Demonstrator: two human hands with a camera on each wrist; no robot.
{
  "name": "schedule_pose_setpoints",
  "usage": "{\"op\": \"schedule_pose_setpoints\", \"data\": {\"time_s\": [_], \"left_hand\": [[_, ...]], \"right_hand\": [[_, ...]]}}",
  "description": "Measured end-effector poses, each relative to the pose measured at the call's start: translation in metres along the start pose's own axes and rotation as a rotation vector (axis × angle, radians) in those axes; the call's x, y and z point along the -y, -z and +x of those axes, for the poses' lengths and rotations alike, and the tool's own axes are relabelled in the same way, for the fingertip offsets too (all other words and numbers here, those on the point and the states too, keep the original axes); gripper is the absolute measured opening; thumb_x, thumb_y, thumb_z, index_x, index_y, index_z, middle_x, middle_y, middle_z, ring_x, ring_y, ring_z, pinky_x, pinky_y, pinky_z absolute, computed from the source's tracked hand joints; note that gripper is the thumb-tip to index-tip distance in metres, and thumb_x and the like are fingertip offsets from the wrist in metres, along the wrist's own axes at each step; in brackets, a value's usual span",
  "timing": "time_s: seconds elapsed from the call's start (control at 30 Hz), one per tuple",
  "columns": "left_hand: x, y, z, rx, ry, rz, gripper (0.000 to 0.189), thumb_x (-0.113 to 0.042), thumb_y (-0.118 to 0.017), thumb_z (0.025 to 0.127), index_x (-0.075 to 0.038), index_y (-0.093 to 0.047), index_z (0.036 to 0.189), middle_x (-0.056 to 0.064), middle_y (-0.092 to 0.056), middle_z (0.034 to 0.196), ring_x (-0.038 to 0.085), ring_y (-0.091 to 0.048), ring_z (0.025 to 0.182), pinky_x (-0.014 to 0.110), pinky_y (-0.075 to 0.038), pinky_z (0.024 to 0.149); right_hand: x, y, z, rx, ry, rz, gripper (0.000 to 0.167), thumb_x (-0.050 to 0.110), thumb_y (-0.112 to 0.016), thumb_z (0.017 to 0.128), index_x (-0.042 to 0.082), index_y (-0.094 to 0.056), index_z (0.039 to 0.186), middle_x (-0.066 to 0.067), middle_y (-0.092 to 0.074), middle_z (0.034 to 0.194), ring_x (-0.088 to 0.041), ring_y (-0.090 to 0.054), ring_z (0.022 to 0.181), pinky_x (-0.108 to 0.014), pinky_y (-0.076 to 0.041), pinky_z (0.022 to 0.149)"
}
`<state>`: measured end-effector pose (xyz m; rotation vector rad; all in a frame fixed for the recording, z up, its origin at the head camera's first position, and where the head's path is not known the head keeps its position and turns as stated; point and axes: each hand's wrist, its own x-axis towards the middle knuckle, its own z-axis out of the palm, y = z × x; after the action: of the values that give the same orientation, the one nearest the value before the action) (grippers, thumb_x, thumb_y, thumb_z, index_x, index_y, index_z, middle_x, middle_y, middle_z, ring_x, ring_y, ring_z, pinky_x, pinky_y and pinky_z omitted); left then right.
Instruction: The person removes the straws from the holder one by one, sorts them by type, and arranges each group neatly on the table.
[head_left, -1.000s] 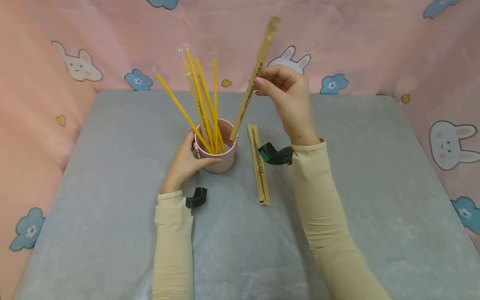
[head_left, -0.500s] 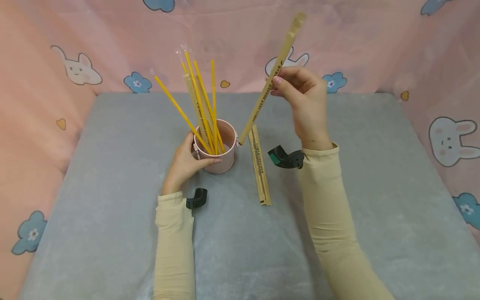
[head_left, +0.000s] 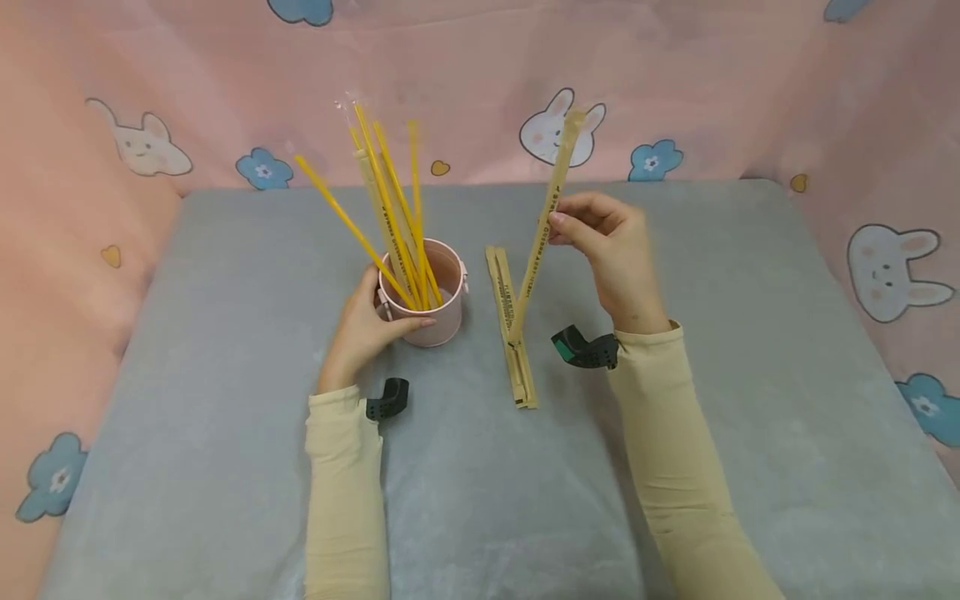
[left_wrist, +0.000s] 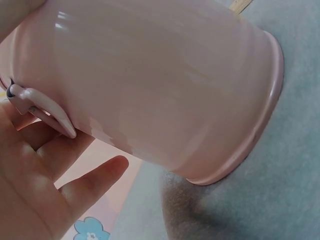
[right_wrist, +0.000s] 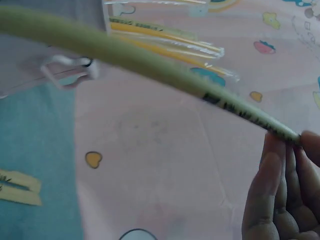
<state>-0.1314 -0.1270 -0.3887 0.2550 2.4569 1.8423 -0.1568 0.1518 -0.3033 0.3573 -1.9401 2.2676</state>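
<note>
The left hand (head_left: pixel 367 329) grips a pink bucket (head_left: pixel 441 325) of yellow straws (head_left: pixel 337 205) on the desk (head_left: pixel 750 417), while rightward the right hand (head_left: pixel 611 254) pinches a paper-wrapped straw (head_left: pixel 542 250), its lower end at two lying packets (head_left: pixel 498 279).

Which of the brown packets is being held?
The slanting packet, pinched by the right hand; the flat pair lies on the table, and the other brown packets stand in the pink bucket.

The grey-covered table (head_left: pixel 750 350) carries a pink bucket (head_left: pixel 437 327); at the bucket's four o'clock, two slim tan paper packets (head_left: pixel 504 306) lie side by side.
</note>
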Motion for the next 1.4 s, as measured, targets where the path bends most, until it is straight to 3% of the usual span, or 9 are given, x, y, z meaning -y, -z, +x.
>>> {"op": "schedule_pose_setpoints", "data": {"time_s": [0.2,0.43,0.63,0.87,1.2,1.4], "left_hand": [[0.004,0.006,-0.004,-0.021,-0.005,0.008,0.092,-0.009,-0.086,0.067,-0.008,-0.034,0.143,0.009,-0.048,0.134,0.023,-0.042,0.125,0.039,-0.029,0.11],[0.001,0.007,-0.003,-0.005,0.021,0.022,0.091,-0.011,-0.085,0.069,-0.008,-0.032,0.143,0.01,-0.047,0.135,0.025,-0.042,0.127,0.041,-0.032,0.109],[-0.002,0.006,-0.002,-0.003,0.016,0.03,0.091,-0.009,-0.085,0.069,-0.008,-0.033,0.143,0.011,-0.047,0.134,0.026,-0.043,0.127,0.041,-0.032,0.108],[-0.001,0.005,-0.003,-0.001,0.015,0.033,0.091,-0.009,-0.086,0.068,-0.008,-0.033,0.143,0.011,-0.047,0.135,0.025,-0.042,0.127,0.041,-0.031,0.109],[-0.002,0.001,-0.002,0.008,0.022,0.031,0.091,-0.01,-0.085,0.069,-0.008,-0.032,0.143,0.011,-0.046,0.136,0.026,-0.041,0.128,0.042,-0.031,0.109],[-0.002,-0.001,-0.002,0.006,0.003,0.011,0.091,-0.009,-0.085,0.069,-0.008,-0.033,0.144,0.01,-0.046,0.136,0.024,-0.041,0.127,0.041,-0.031,0.109]], "right_hand": [[-0.016,0.002,-0.004,0.094,-0.123,-0.1,0.007,-0.002,-0.064,0.087,0.001,-0.07,0.089,-0.005,-0.067,0.081,-0.018,-0.061,0.071,-0.029,-0.055,0.071],[-0.035,0.014,-0.004,0.108,-0.244,-0.218,0.014,0.001,-0.064,0.088,-0.01,-0.065,0.098,-0.002,-0.068,0.082,-0.016,-0.062,0.072,-0.029,-0.055,0.071],[-0.058,0.023,-0.003,0.133,-0.385,-0.304,0.021,0.003,-0.063,0.089,-0.012,-0.064,0.104,-0.002,-0.068,0.083,-0.015,-0.064,0.073,-0.037,-0.056,0.075],[-0.076,0.031,-0.005,0.172,-0.456,-0.331,0.027,0.003,-0.063,0.089,-0.015,-0.061,0.109,0.001,-0.068,0.08,-0.011,-0.064,0.071,-0.036,-0.056,0.074],[-0.095,0.037,-0.003,0.162,-0.583,-0.29,0.027,0.0,-0.061,0.09,-0.017,-0.059,0.111,0.001,-0.066,0.077,-0.01,-0.063,0.067,-0.026,-0.056,0.066],[-0.1,0.042,-0.006,0.155,-0.61,-0.283,0.027,0.001,-0.06,0.091,-0.016,-0.058,0.112,0.001,-0.066,0.078,-0.009,-0.063,0.068,-0.025,-0.056,0.066]]}}
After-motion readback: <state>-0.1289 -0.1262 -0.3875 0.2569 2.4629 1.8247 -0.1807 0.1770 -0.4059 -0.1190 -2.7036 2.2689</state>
